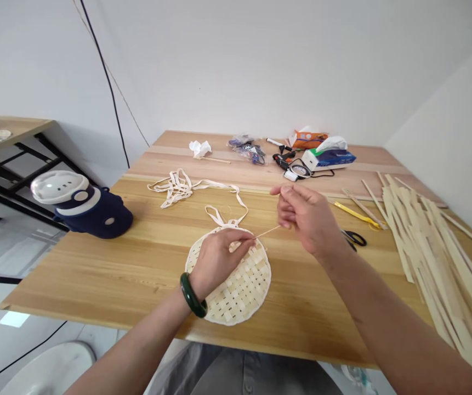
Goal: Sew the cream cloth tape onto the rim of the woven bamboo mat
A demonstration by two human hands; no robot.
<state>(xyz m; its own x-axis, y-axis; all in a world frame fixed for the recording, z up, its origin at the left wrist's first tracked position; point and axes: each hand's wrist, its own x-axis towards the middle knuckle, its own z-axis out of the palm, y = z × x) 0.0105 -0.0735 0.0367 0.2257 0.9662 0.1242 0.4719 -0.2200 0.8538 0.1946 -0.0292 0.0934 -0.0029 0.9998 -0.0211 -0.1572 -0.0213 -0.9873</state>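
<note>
A round woven bamboo mat (239, 291) lies near the front edge of the wooden table (96, 269). My left hand (217, 259), with a dark green bangle on the wrist, rests on the mat and pinches one end of a thin pale strand (267, 232). My right hand (305, 215) hovers a little to the right and above, fingers closed on the strand's other end, so it runs taut between both hands. A loose bundle of flat pale strips (186, 187) trails from the mat's far rim toward the back left.
A pile of long bamboo slats (437, 252) covers the right side. Black scissors (354, 238) and a yellow tool (357, 214) lie beside my right hand. A navy and white helmet (81, 204) sits at left. A tissue pack (328, 156), cables and small packets line the back.
</note>
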